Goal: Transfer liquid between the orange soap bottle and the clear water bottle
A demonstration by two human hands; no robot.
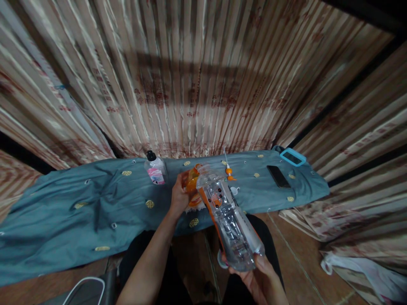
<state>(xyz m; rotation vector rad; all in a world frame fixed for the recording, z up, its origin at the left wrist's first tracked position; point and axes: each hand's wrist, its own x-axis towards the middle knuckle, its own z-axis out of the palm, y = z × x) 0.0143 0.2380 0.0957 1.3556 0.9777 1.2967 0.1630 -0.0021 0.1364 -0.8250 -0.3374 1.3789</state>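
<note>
My left hand (180,191) is closed around an orange see-through bottle (191,181) near the middle of the cloth. With my right hand (259,277) I grip the base of a large clear plastic bottle (227,220) that has an orange and white label. This bottle is tilted, its neck end up against the orange bottle's mouth. Whether the two mouths touch, I cannot tell. An orange pump head (229,171) with a thin tube lies just beyond. Beside the clear bottle is a small whitish piece (234,190). Under my left hand lies something orange and white, partly hidden.
A clear bottle with a black cap and pink label (155,169) stands left on the blue-green cloth (95,203). At right lie a dark phone (278,176) and a blue-framed object (293,157). Striped curtains (197,84) hang behind and at both sides.
</note>
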